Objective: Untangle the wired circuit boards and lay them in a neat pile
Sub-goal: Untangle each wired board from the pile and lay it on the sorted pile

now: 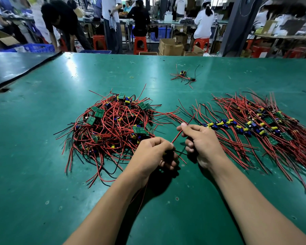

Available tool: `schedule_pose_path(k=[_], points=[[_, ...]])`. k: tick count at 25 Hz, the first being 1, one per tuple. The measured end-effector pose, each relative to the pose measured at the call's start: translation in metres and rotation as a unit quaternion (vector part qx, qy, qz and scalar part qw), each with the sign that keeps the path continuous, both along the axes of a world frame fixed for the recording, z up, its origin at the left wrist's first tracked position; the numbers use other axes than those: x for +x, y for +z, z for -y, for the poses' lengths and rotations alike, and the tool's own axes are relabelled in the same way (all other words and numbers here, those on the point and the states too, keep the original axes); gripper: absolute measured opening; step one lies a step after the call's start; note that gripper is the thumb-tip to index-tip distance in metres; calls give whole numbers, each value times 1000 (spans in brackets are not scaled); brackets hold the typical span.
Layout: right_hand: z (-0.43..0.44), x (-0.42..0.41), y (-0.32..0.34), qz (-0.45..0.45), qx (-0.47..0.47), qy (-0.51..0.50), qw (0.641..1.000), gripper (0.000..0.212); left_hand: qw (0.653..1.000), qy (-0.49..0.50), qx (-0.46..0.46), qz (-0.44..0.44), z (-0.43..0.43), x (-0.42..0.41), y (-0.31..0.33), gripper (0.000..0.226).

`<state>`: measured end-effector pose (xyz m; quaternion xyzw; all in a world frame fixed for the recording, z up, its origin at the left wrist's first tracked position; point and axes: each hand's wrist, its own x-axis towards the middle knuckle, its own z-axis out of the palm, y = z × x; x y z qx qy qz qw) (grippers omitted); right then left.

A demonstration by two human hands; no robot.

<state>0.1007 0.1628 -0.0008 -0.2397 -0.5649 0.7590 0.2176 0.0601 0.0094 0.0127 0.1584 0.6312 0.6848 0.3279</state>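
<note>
Two hands hold one red wire (176, 137): left hand (153, 153) clenches its lower end, right hand (200, 141) pinches the upper end. Tangled heap (111, 124) lies left, sorted row (254, 127) right.

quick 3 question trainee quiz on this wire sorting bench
1. True or false: the tangled heap of red-wired green circuit boards lies left of the neat combed-out row of wired boards.
2. The right hand pinches: A) a thin red wire B) a yellow rubber band C) a cardboard box
3. Fill in: the small stray bundle of boards lies ____ away than both piles.
Key: 1 true; 2 A; 3 farther.
</note>
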Motion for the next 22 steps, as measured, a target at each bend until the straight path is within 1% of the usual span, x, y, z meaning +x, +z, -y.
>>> schedule_pose_path(k=[6, 14, 16, 18, 20, 22], points=[[4, -5, 3, -54, -73, -48, 995, 25, 1000, -16, 0, -1, 0, 0, 2, 8], [-4, -12, 9, -98, -166, -44, 980, 27, 1000, -18, -4, 4, 0, -3, 3, 11], [-6, -12, 12, -109, -231, -33, 966, 31, 1000, -22, -6, 6, 0, -4, 3, 10], [-9, -9, 14, -125, -307, -16, 943, 36, 999, -32, -6, 9, 0, -5, 3, 9], [-12, -7, 16, -136, -342, 5, 930, 35, 999, -40, -5, 13, 0, -4, 3, 9], [-13, -6, 17, -143, -351, 19, 925, 35, 999, -44, -4, 17, 0, -3, 3, 10]])
